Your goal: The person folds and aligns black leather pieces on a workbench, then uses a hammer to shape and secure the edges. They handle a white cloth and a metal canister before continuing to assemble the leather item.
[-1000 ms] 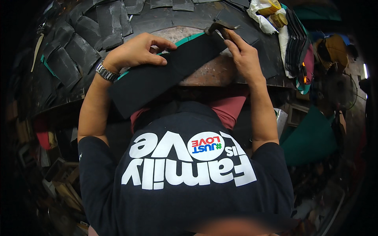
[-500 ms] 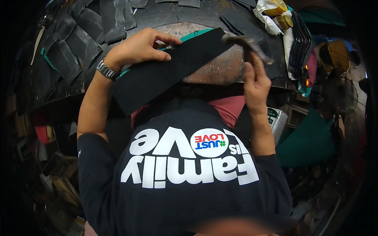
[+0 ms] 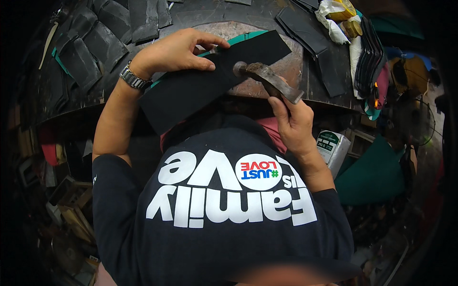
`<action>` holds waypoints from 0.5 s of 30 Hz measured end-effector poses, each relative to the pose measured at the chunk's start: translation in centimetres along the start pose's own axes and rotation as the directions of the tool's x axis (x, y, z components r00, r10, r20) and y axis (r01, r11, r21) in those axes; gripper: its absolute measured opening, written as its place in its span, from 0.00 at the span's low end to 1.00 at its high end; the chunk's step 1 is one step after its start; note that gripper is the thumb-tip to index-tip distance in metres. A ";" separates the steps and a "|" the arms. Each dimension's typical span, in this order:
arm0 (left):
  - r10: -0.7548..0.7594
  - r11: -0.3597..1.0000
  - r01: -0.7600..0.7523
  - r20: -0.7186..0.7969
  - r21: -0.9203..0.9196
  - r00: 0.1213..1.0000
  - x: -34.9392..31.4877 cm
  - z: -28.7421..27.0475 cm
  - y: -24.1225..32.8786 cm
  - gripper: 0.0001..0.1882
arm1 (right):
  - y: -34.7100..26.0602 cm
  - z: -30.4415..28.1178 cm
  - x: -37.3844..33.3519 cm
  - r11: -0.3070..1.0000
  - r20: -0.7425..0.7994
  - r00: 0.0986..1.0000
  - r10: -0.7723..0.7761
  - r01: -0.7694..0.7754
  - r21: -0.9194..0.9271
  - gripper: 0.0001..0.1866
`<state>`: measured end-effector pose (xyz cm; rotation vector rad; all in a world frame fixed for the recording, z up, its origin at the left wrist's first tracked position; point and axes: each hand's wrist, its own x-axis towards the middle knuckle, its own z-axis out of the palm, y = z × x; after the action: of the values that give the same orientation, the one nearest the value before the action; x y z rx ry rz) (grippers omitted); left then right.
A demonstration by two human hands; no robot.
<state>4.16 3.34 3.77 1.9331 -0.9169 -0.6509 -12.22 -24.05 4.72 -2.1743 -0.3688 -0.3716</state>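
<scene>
My left hand (image 3: 177,53), with a metal watch at its wrist, pinches the upper edge of a long black flat piece (image 3: 193,93). A strip of green material (image 3: 248,36) shows along that far edge. The piece lies slantwise over a worn reddish-brown slab (image 3: 289,66) and hangs over the table's near edge at its lower left end. My right hand (image 3: 296,123) is closed round a hammer (image 3: 269,77), its handle mostly hidden by the fingers and the head. The rounded face of the hammer is over the middle of the black piece; whether it touches cannot be made out.
Several dark grey flat pieces (image 3: 102,43) overlap at the table's far left. More black pieces (image 3: 329,71) lie right of the slab, beside a standing stack (image 3: 369,59). A yellow roll (image 3: 352,28) sits on white wrapping. Below right are a white-and-green can (image 3: 331,148) and green sheeting (image 3: 377,171).
My right hand has brought the hammer left and nearer to me, from the piece's right end to over its middle. My left hand keeps its pinch, shifted slightly to the right.
</scene>
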 end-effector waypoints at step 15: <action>0.110 0.993 -0.118 -0.289 -0.010 0.951 7.2 1.7 0.4 0.24 | 1.6 -3.9 3.1 0.979 -0.119 0.972 0.205 -0.204 0.016 0.17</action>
<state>6.99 -3.41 2.70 1.8737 -0.8228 -0.3012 -9.26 -27.72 7.08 -2.1504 -0.0766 -0.3834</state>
